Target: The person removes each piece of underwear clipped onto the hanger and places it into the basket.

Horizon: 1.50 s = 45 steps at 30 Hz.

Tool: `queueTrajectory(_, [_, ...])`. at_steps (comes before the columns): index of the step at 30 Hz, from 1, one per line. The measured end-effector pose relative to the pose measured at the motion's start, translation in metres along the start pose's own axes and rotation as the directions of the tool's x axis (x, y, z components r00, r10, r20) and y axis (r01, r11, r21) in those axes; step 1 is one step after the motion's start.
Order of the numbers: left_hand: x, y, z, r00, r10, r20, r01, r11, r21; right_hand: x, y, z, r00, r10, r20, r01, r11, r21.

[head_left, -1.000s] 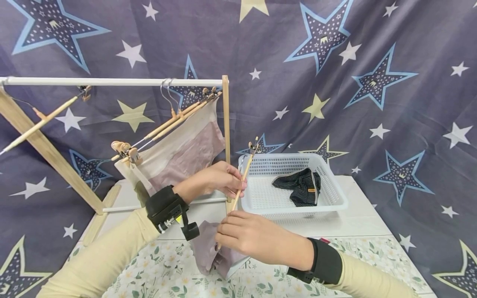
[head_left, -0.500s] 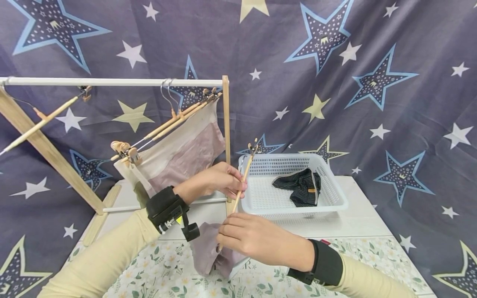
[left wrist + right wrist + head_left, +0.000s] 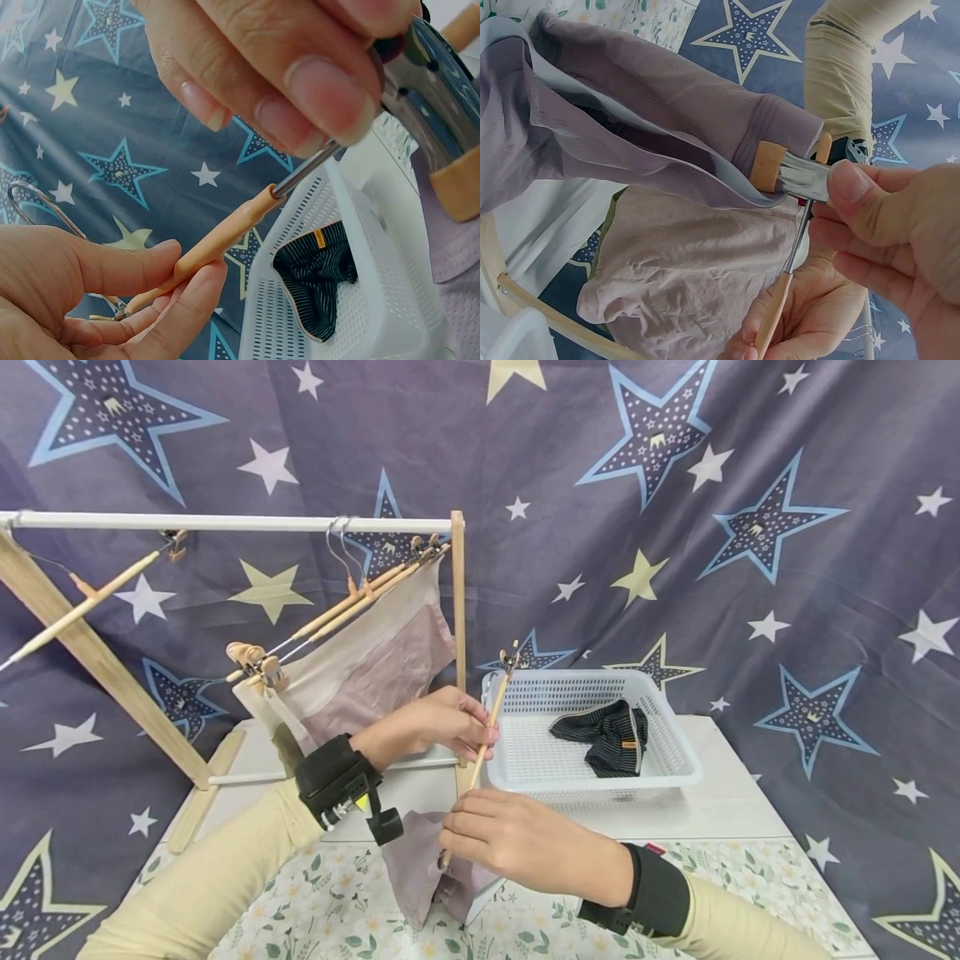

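A clip hanger [image 3: 500, 695] with a wooden bar slants between both hands. My left hand [image 3: 461, 727] pinches its bar between thumb and fingers, plainly seen in the left wrist view. My right hand [image 3: 517, 839] pinches the metal clip [image 3: 804, 177] at the hanger's near end. In the right wrist view that clip's wooden pad [image 3: 768, 166] lies against the edge of a mauve garment [image 3: 682, 97]. The garment hangs down below my right hand, over the floral cloth, with its opening spread. The hanger's other clip [image 3: 510, 658] is at the far end, holding no cloth.
At left stands a rack with a white rail [image 3: 240, 522], bearing clip hangers and a hung pink-and-white garment [image 3: 375, 660]. A bare hanger [image 3: 93, 597] is at its left end. The white basket [image 3: 686, 777] at right contains a dark striped garment [image 3: 618, 739].
Both hands keep nearly the same places and grips. The lower folds of the mauve garment have shifted slightly, and the head view has moved a little.
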State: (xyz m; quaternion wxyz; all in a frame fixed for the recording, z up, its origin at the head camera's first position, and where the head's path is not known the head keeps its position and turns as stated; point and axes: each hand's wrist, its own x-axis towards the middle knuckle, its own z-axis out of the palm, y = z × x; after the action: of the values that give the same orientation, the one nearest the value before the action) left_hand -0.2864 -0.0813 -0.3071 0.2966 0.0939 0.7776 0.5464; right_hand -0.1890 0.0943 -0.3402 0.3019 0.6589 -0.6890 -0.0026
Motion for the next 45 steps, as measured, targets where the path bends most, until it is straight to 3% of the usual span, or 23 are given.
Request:
queueTrajectory(33, [-0.003,0.008,0.002,1.000,0.011,0.006,-0.011,0.999,0.034,0.002,0.001,0.001,0.995,0.008,-0.104,-0.001,0.998,0.064])
queueTrajectory(45, [-0.005,0.018,0.001,0.999,0.042,0.029,-0.043,0.999,0.027,0.007,0.007,-0.005,0.979,-0.025,-0.201,0.034,0.999,0.042])
